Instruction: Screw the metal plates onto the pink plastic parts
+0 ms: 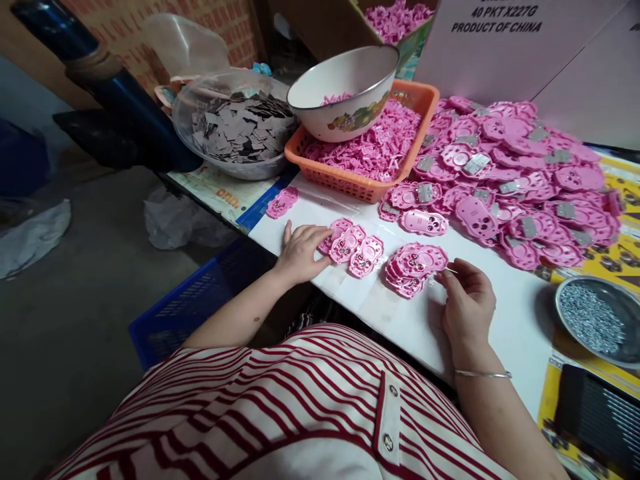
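On the white board several pink plastic casings lie in a short row. My left hand rests at the row's left end, fingers spread, its fingertips touching the leftmost casing. To the right of the row is a small stack of pink casings. Beside that stack my right hand has thumb and forefinger pinched on something thin and pale, too small to name. A single pink casing lies apart, beyond my left hand.
An orange basket of small pink parts stands behind, with an enamel bowl on it. Left of it is a clear bowl of grey pieces. Pink casings are heaped right; a metal dish holds small metal parts.
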`<action>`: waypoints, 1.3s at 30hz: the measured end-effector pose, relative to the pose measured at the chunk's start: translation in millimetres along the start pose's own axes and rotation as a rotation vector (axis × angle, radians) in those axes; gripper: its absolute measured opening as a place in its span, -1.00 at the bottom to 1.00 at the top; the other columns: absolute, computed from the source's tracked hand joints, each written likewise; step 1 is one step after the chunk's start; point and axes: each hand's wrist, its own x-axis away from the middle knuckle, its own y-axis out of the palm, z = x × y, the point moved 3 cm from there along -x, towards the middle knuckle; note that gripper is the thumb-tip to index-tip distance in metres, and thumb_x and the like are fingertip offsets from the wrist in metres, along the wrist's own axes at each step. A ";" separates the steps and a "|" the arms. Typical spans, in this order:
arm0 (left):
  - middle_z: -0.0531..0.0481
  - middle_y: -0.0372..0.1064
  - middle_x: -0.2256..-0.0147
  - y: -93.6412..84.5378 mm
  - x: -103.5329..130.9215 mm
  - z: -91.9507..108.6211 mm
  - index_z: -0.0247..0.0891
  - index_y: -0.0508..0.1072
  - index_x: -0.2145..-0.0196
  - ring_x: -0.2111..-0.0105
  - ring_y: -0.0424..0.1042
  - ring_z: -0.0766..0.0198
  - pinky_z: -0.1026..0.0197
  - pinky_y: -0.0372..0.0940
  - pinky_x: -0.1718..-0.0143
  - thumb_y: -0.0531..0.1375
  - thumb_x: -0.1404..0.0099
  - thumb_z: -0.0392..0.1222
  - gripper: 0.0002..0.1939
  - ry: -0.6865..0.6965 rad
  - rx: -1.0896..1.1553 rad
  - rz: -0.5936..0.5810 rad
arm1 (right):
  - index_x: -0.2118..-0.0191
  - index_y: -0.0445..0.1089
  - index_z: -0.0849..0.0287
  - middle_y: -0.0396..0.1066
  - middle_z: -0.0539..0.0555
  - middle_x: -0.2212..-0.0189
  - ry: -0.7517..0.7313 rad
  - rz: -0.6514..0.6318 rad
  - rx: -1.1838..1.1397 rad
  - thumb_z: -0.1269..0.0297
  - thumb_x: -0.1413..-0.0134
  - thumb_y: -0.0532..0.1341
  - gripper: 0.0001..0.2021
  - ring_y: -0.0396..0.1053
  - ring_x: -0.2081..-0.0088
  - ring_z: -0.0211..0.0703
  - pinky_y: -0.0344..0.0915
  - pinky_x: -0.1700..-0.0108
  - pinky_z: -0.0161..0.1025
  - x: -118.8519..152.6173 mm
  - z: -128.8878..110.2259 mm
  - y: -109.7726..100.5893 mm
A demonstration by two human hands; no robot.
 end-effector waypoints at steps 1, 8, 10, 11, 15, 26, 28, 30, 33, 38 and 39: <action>0.01 0.43 -0.18 0.2 -1.0 1.1 0.00 0.44 -0.15 -0.22 0.30 0.00 -0.24 -0.33 -0.44 0.27 -0.25 -0.13 -0.51 -0.023 -0.005 0.017 | 0.08 0.43 0.15 0.45 0.01 0.18 -0.001 -0.001 0.000 0.10 0.14 0.41 -0.54 0.44 0.25 -0.29 0.47 0.03 -0.14 0.1 -0.3 -0.1; -0.03 0.52 -0.07 -8.2 -9.0 -19.4 -0.03 0.52 -0.03 -0.20 0.30 -0.09 -0.33 -0.44 -0.41 0.25 -0.32 0.02 -0.66 -0.187 -0.092 0.200 | 0.08 0.43 0.15 0.44 0.01 0.17 0.003 -0.007 -0.002 0.12 0.15 0.40 -0.54 0.43 0.25 -0.29 0.47 0.03 -0.14 0.4 -2.7 2.3; -0.02 0.53 -0.07 -12.8 -13.5 -31.4 -0.03 0.53 -0.02 -0.21 0.27 -0.11 -0.33 -0.40 -0.41 0.26 -0.31 0.05 -0.65 -0.221 -0.124 0.246 | 0.08 0.43 0.15 0.44 0.01 0.18 0.005 -0.008 -0.002 0.13 0.16 0.40 -0.54 0.43 0.25 -0.29 0.47 0.03 -0.15 0.6 -3.1 2.8; -0.01 0.52 -0.07 -14.8 -15.8 -37.3 -0.03 0.53 -0.02 -0.22 0.26 -0.12 -0.32 -0.36 -0.41 0.26 -0.31 0.05 -0.65 -0.232 -0.139 0.258 | 0.08 0.43 0.15 0.44 0.01 0.18 0.005 -0.009 -0.002 0.13 0.16 0.40 -0.54 0.43 0.25 -0.29 0.47 0.03 -0.15 0.5 -3.1 2.9; -0.03 0.51 -0.08 -22.0 -22.5 -57.0 -0.07 0.54 -0.02 -0.23 0.24 -0.14 -0.30 -0.23 -0.39 0.25 -0.31 0.04 -0.65 -0.255 -0.190 0.294 | 0.09 0.44 0.15 0.45 0.01 0.19 -0.002 -0.012 -0.008 0.14 0.16 0.40 -0.56 0.42 0.26 -0.29 0.46 0.05 -0.15 0.1 -2.0 2.3; -0.05 0.37 -0.21 -8.5 -11.1 -4.6 -0.08 0.42 -0.19 -0.24 0.27 0.03 -0.09 -0.16 -0.42 0.28 -0.24 0.08 -0.42 0.064 -0.004 0.024 | 0.05 0.41 0.22 0.46 0.06 0.16 -0.035 -0.024 0.010 0.21 0.03 0.39 -0.59 0.42 0.22 -0.27 0.44 0.05 -0.13 0.3 1.2 1.8; -0.03 0.38 -0.21 0.3 -6.3 13.5 -0.05 0.40 -0.21 -0.24 0.27 0.02 -0.15 -0.22 -0.42 0.28 -0.25 0.07 -0.42 0.096 0.032 -0.030 | 0.04 0.40 0.24 0.45 0.06 0.16 -0.037 -0.030 0.020 0.22 -0.03 0.37 -0.62 0.42 0.21 -0.27 0.45 0.04 -0.14 0.4 1.1 2.0; -0.02 0.43 -0.17 5.9 -3.8 22.7 -0.03 0.45 -0.15 -0.21 0.30 0.01 -0.23 -0.29 -0.42 0.25 -0.31 0.04 -0.53 0.071 0.036 -0.026 | 0.04 0.40 0.24 0.45 0.07 0.15 -0.038 -0.036 0.026 0.22 -0.05 0.36 -0.63 0.41 0.20 -0.27 0.45 0.04 -0.14 0.4 0.9 2.2; -0.02 0.47 -0.11 6.7 -4.4 19.4 -0.03 0.51 -0.06 -0.18 0.33 -0.02 -0.28 -0.32 -0.41 0.24 -0.33 0.01 -0.64 -0.002 0.006 0.025 | 0.04 0.40 0.25 0.45 0.07 0.15 -0.039 -0.036 0.023 0.23 -0.05 0.36 -0.64 0.41 0.20 -0.27 0.45 0.04 -0.15 0.6 0.7 2.7; -0.09 0.47 -0.09 -6.1 -9.7 -9.0 -0.05 0.54 -0.03 -0.22 0.26 -0.10 -0.34 -0.43 -0.41 0.24 -0.31 0.01 -0.64 -0.129 -0.099 0.152 | 0.06 0.41 0.23 0.46 0.08 0.15 -0.023 -0.027 0.006 0.21 0.03 0.38 -0.60 0.41 0.23 -0.28 0.44 0.03 -0.14 1.2 -0.5 3.5; -0.09 0.46 -0.10 -8.8 -11.0 -14.4 -0.05 0.54 -0.03 -0.24 0.24 -0.11 -0.33 -0.45 -0.41 0.24 -0.31 0.02 -0.64 -0.144 -0.121 0.172 | 0.07 0.42 0.22 0.46 0.08 0.15 -0.018 -0.027 0.000 0.22 0.06 0.39 -0.60 0.41 0.24 -0.28 0.44 0.03 -0.14 1.3 -1.0 3.7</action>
